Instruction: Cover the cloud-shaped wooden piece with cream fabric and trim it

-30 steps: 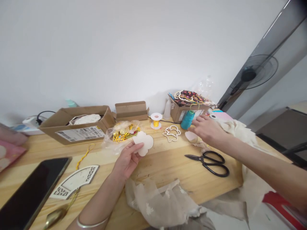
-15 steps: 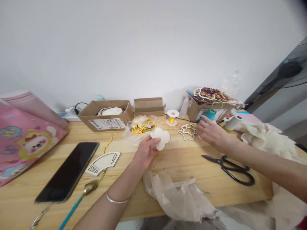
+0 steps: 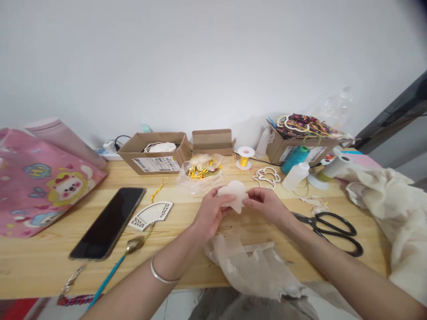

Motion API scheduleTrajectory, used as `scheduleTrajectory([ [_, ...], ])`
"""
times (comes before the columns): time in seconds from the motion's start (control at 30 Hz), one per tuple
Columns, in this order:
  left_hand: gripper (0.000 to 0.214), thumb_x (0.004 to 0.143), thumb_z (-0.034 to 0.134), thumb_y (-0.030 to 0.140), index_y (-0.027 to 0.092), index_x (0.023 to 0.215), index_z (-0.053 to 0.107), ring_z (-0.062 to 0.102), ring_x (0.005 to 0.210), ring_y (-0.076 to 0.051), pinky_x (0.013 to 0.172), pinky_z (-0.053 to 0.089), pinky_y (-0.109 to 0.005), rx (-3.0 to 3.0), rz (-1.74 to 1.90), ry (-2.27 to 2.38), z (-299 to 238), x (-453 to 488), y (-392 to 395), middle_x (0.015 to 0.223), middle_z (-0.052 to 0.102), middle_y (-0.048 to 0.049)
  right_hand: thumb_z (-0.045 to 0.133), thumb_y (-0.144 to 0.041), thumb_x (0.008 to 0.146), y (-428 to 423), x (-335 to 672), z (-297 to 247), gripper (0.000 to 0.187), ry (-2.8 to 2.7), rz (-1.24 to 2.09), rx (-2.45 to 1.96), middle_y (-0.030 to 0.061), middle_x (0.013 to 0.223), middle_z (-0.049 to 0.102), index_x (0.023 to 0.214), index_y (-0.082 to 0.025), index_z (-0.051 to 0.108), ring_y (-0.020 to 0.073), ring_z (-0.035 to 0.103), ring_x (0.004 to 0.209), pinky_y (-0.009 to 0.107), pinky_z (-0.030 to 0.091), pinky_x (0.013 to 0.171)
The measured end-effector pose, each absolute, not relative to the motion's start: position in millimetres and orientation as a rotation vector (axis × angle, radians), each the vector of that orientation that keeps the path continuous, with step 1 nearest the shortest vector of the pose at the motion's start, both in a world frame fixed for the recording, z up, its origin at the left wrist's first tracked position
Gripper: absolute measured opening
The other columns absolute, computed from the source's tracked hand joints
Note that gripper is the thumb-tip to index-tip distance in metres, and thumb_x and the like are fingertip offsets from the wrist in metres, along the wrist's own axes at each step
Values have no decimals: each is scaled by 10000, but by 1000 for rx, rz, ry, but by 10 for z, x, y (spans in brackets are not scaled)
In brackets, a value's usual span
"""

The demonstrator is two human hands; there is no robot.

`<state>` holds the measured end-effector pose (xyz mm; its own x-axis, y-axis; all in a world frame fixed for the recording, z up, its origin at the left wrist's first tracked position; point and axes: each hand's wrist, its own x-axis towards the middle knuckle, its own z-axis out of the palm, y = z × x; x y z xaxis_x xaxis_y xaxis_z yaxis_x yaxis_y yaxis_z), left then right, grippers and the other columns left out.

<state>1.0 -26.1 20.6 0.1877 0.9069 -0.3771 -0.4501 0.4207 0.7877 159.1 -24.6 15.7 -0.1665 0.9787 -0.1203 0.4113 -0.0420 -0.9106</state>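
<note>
My left hand [image 3: 211, 213] grips a flat, pale flower-shaped piece [image 3: 235, 192] at its left side, thumb across the front. At the piece's right edge, my right hand [image 3: 267, 204] closes thumb and finger on it. Under my hands, sheer beige fabric [image 3: 248, 266] with small white motifs hangs over the table edge. Black-handled scissors [image 3: 333, 229] lie partly behind my right forearm. Beyond my right hand stand a white squeeze bottle [image 3: 295, 177] and a teal thread cone [image 3: 295, 159]. Flower-shaped wooden outlines [image 3: 267, 177] lie nearby.
Along the wall stand an open cardboard box [image 3: 153, 161], a smaller box [image 3: 212, 144], a yellow cord spool [image 3: 245, 159] and a filled carton [image 3: 296, 144]. A phone [image 3: 108, 222], a fan-shaped ornament [image 3: 151, 215] and a pink bag [image 3: 50, 186] occupy the left. Cream cloth [image 3: 380, 195] covers the right side.
My right hand has come from beside the squeeze bottle and teal cone to the flower-shaped piece, taking hold of its right edge. The left hand keeps its hold. The view has shifted slightly.
</note>
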Motion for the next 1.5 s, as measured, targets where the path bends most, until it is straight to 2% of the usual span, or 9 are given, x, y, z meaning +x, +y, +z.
scheduleTrajectory([
  [0.2, 719, 436, 773, 56, 244, 1083, 519, 574, 968, -197, 853, 438, -322, 865, 1175, 1215, 270, -281, -302, 1081, 577, -70, 549, -270, 630, -118, 1654, 149, 136, -1935, 1275, -1759, -38, 509, 546, 582, -156, 607, 92, 472, 500, 203, 345, 476],
  [0.3, 551, 473, 762, 113, 221, 984, 585, 538, 1037, -211, 927, 382, -333, 1063, 1153, 1259, 374, -473, -342, 1131, 563, -68, 593, -245, 586, -73, 1679, 239, 86, -2008, 1146, -1863, -15, 509, 555, 554, -168, 614, 122, 486, 512, 221, 317, 468],
  [0.5, 235, 661, 656, 254, 241, 896, 649, 514, 1054, -223, 969, 329, -342, 1671, 906, 1441, 397, -796, -542, 1076, 606, -51, 561, -408, 703, -333, 1849, 649, 294, -2136, 292, -1860, 8, 609, 603, 924, -224, 624, 150, 526, 557, 236, 298, 492],
  [0.67, 291, 690, 626, 303, 266, 978, 633, 460, 1066, -258, 916, 356, -393, 2100, 603, 1281, 185, -789, -673, 1147, 537, -72, 554, -387, 738, -840, 1640, 398, 206, -2284, 619, -1777, 16, 660, 622, 646, -222, 636, 140, 559, 590, 235, 351, 515],
  [0.8, 101, 656, 656, 268, 221, 744, 640, 442, 955, -246, 818, 378, -391, 2248, 327, 1238, 106, -705, -667, 960, 537, -59, 643, -246, 665, -1050, 1420, 76, 70, -2246, 773, -1600, 25, 757, 595, 683, -194, 600, 161, 560, 701, 255, 406, 609],
  [1.07, 140, 724, 594, 304, 185, 650, 583, 529, 794, -170, 727, 394, -273, 1566, 595, 968, 404, -586, -734, 858, 613, -39, 591, -262, 737, -1046, 1631, 345, 97, -1693, 927, -1263, 26, 760, 598, 669, -195, 575, 141, 556, 726, 236, 431, 661],
  [1.17, 226, 699, 620, 367, 176, 615, 534, 452, 536, -96, 524, 355, -195, 1197, 774, 943, 473, -401, -798, 576, 527, 20, 552, -335, 767, -1096, 1678, 482, 145, -1467, 958, -1322, -5, 654, 560, 708, -203, 543, 115, 521, 599, 204, 412, 539],
  [1.27, 234, 642, 677, 373, 187, 730, 565, 431, 480, -73, 469, 328, -172, 992, 763, 854, 464, -261, -856, 564, 528, 39, 488, -427, 795, -1123, 1699, 576, 221, -1310, 986, -1392, -65, 499, 403, 745, -213, 475, 75, 358, 412, 170, 279, 372],
  [1.5, 282, 649, 682, 307, 144, 879, 672, 599, 860, -222, 805, 426, -317, 850, 723, 766, 376, -221, -969, 864, 682, -83, 481, -488, 770, -945, 1799, 571, 278, -1404, 998, -1466, -85, 467, 323, 764, -212, 447, 73, 279, 400, 180, 207, 365],
])
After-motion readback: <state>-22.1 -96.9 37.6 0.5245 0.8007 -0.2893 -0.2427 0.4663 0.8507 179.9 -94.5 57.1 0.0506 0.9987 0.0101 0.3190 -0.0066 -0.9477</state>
